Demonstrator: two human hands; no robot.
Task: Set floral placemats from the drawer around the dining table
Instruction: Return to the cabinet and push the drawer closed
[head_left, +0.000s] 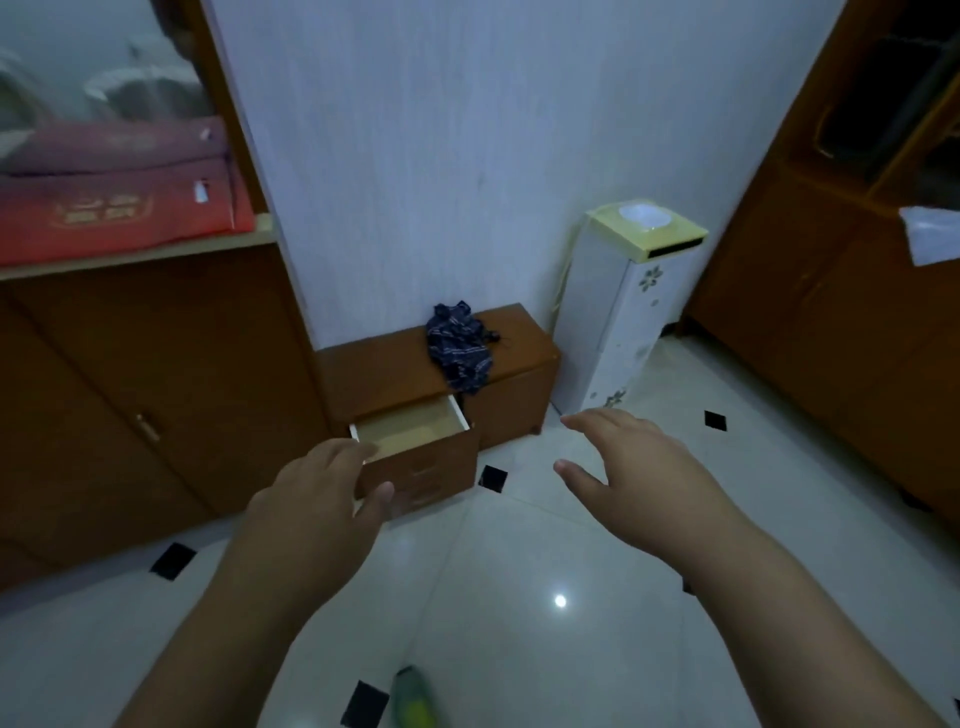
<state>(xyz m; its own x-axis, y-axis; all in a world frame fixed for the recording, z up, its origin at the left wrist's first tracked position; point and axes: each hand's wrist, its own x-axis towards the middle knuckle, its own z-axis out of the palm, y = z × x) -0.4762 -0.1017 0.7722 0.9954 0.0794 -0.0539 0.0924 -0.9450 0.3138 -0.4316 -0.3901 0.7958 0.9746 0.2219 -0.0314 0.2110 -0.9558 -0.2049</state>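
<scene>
- Both forearms are reaching forward from the bottom edge, filling the near field over the pale tiled floor (519, 649).
- Left hand (322, 493) is hovering in front of the open drawer (415, 441), fingers relaxed and slightly apart, thumb jutting out toward the drawer's front panel; whether it is touching the wood cannot be told.
- Right hand (628, 467) is hanging in the air well to the right of the drawer, fingers straight and loosely spread, holding nothing.
- Pulled out from the low wooden cabinet (514, 395), the drawer is showing a pale bare interior with white side rims and a brown front; no placemats are showing in the part that is visible.
- On top of the low cabinet a crumpled dark blue cloth (460, 348) is lying, draping over its front edge just right of the drawer.
- To the right, a tall white floral-patterned stand (618, 332) is standing against the wall, carrying a white bowl (644, 215) on its yellow top.
- Large brown cupboards are flanking the scene: the left cupboard (156, 395) close beside the drawer, the right cupboard (831, 338) across a stretch of floor.
- Red boxes (114, 208) are sitting on the left cupboard's shelf.
- Open floor is lying between the drawer and the right cupboard, dotted with small black diamond tiles (492, 478).
</scene>
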